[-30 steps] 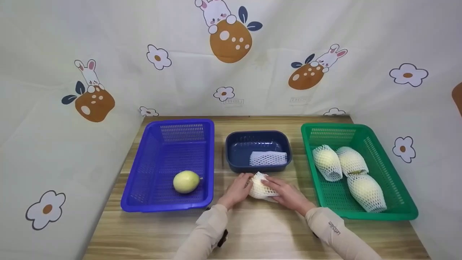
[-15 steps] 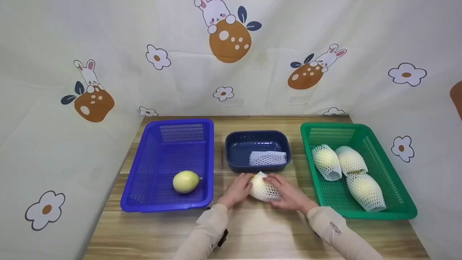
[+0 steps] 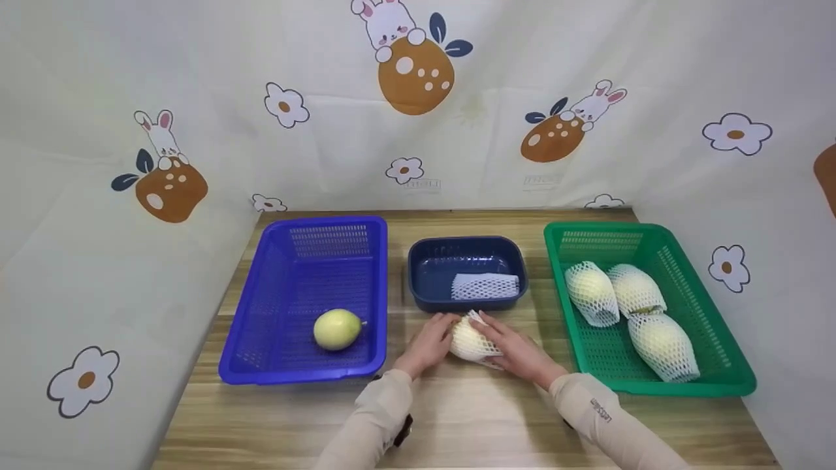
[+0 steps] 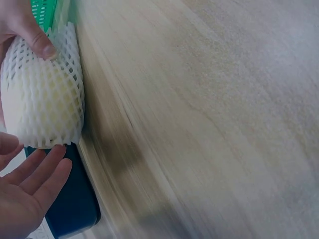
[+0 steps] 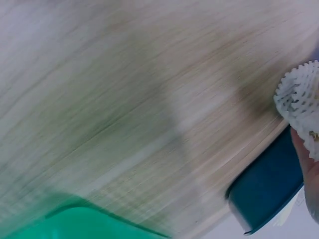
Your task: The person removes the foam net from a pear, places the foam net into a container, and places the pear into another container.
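Governing relation: the fruit (image 3: 471, 341) lies directly between the two hands, in its net (image 4: 72, 52), and both hands touch it.

Long axis: runs roughly from the left hand (image 3: 428, 343) to the right hand (image 3: 519, 352), with the right-hand end angled slightly toward the person. One net end is at the left fingertips; the other is under the right hand.

Right hand: holds the netted fruit, thumb laid on the near side and fingers across the top. It covers more of the fruit, so judge it the main hold.

Left hand: fingers extended, fingertips at the near end of the net. Whether the thumb also pinches the net edge cannot be told.

Support: the fruit appears to rest on the table (image 3: 470, 418); its underside is hidden.

Surroundings: the box (image 3: 467, 305), with a spare net (image 3: 484, 287) inside, is just ahead of both hands. The green basket (image 3: 692, 390), bearing three netted fruits (image 3: 663, 343), is right of the right hand, which is nearer to it. The blue basket (image 3: 300, 377), bearing one bare fruit (image 3: 337, 329), is left of the left hand.
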A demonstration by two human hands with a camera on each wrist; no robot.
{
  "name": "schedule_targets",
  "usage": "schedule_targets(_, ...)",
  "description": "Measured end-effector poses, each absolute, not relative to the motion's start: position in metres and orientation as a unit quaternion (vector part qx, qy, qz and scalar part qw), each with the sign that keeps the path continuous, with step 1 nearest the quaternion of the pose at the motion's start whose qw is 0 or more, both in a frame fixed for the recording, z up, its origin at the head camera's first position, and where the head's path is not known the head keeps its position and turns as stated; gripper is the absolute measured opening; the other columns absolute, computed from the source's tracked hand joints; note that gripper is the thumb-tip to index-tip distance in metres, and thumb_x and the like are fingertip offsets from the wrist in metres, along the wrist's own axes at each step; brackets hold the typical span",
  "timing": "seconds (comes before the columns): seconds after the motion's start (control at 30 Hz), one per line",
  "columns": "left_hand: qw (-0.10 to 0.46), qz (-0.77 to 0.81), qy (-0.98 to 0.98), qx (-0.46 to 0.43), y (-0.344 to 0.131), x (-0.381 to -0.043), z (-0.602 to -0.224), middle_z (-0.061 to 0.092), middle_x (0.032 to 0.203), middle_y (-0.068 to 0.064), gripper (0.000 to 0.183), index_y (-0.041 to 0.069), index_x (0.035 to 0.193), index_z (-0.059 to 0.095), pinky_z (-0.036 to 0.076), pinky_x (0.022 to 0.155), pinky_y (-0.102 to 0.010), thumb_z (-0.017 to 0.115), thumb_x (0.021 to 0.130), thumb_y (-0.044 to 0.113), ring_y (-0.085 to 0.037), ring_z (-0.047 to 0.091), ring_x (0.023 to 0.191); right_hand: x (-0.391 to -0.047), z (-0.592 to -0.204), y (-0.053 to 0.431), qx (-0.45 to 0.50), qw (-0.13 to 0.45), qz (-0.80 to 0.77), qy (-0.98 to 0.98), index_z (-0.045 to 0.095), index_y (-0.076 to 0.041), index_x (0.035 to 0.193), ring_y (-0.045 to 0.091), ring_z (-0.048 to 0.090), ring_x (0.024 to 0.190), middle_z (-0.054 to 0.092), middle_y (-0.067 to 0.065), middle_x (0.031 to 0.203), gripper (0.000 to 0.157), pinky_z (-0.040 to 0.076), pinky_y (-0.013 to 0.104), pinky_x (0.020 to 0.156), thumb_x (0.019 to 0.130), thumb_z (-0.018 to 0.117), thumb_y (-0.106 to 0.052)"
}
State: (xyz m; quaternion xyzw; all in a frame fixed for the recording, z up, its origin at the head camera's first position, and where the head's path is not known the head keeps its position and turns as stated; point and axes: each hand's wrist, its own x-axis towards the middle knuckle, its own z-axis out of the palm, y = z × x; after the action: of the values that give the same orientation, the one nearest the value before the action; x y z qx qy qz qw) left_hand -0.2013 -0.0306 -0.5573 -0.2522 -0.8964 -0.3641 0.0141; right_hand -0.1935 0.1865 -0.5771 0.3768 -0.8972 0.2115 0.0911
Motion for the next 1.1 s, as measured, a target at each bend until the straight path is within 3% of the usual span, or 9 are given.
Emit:
schedule_targets(0.2,0.022,-0.370,-0.891,-0.261,-0.033,-0.206,-0.560,0.056,0.094,-0.009,0.029,0.005,0.107,0.057,0.044,0.076,-0.031,0.052,0.080,-0.003,-0.021,0.054,0.086,-0.193,-0.574,0.192,0.386,0.125,0.220,-0.887,0.047,-0.013,0.129,0.027,0.053,0.101,0.046,0.009,0.127,0.065,0.046,0.035,0.077,0.069,0.072,-0.008)
schedule_targets(0.53,-0.039,-0.369,-0.886,-0.279,-0.033,-0.206,-0.559,0.051,0.109,-0.010,0.055,0.006,0.121,0.050,0.039,0.085,-0.032,0.068,0.069,0.004,-0.023,0.050,0.098,-0.193,-0.577,0.198,0.402,0.143,0.245,-0.871,0.049,-0.006,0.125,0.031,0.052,0.103,0.050,0.014,0.122,0.063,0.043,0.040,0.082,0.066,0.072,-0.004)
schedule_targets(0.83,-0.065,-0.373,-0.885,-0.272,-0.027,-0.206,-0.560,0.046,0.115,-0.007,0.066,0.011,0.128,0.044,0.037,0.087,-0.030,0.070,0.067,0.007,-0.020,0.047,0.102,-0.194,-0.576,0.197,0.400,0.095,0.215,-0.886,0.040,-0.010,0.132,0.029,0.048,0.107,0.042,0.013,0.128,0.072,0.043,0.041,0.082,0.070,0.072,-0.024)
schedule_targets(1.1,-0.106,-0.374,-0.886,-0.252,-0.020,-0.206,-0.561,0.039,0.126,-0.011,0.078,0.010,0.134,0.035,0.034,0.092,-0.033,0.072,0.066,0.004,-0.025,0.041,0.112,-0.192,-0.570,0.192,0.397,0.080,0.223,-0.887,0.042,-0.011,0.131,0.028,0.048,0.108,0.042,0.012,0.129,0.061,0.043,0.041,0.081,0.076,0.067,-0.015)
